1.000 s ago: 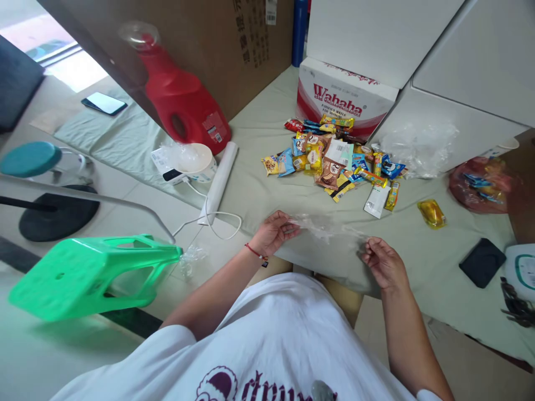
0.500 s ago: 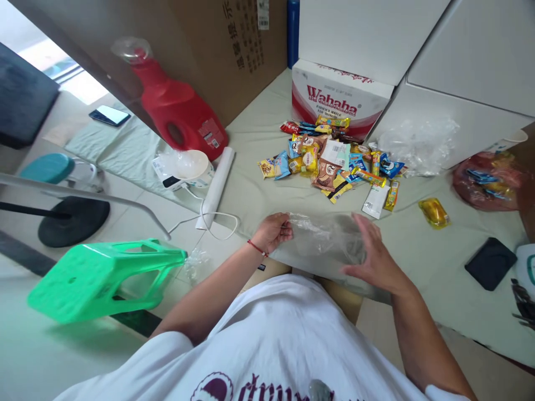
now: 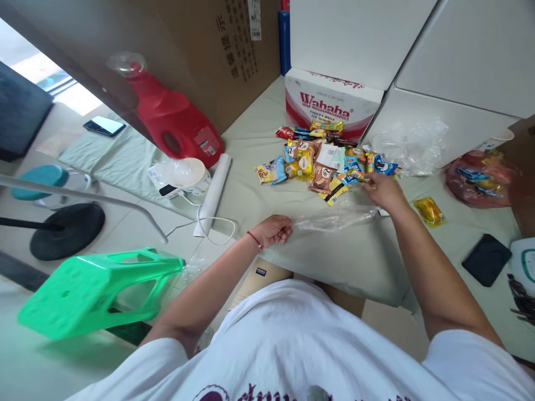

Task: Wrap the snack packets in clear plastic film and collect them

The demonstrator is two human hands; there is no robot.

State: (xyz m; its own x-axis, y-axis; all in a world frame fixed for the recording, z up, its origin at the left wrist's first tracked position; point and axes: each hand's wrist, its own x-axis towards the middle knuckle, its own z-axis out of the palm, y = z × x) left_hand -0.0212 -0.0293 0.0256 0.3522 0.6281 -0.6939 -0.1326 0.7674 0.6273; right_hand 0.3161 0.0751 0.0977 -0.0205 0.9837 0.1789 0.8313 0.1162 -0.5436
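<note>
My left hand point(image 3: 275, 229), a red cord bracelet on its wrist, is closed on one end of a clear plastic bag point(image 3: 334, 220). The bag lies flattened and stretched out to the right, low over the cloth. My right hand point(image 3: 385, 192) is at the right front of a pile of wrapped snacks point(image 3: 321, 161), its fingers pinched at a narrow yellow snack packet point(image 3: 358, 175); the fingertips are partly hidden. Brown, blue and yellow wrappers make up the pile. Right of that hand, apart from the pile, lies a yellow snack pack point(image 3: 429, 211).
Behind the pile stands a Wahaba carton point(image 3: 330, 106), with crumpled clear plastic point(image 3: 413, 147) beside it. At right are a red bag of snacks point(image 3: 476, 178) and a black flat case point(image 3: 486, 260). A red jug point(image 3: 179, 122), white roll point(image 3: 213, 195) and green stool point(image 3: 96, 289) are left.
My right hand has left the plastic bag and moved up to the snack pile, its fingers drawn together. The bag has sunk flat, while my left hand keeps hold of its end.
</note>
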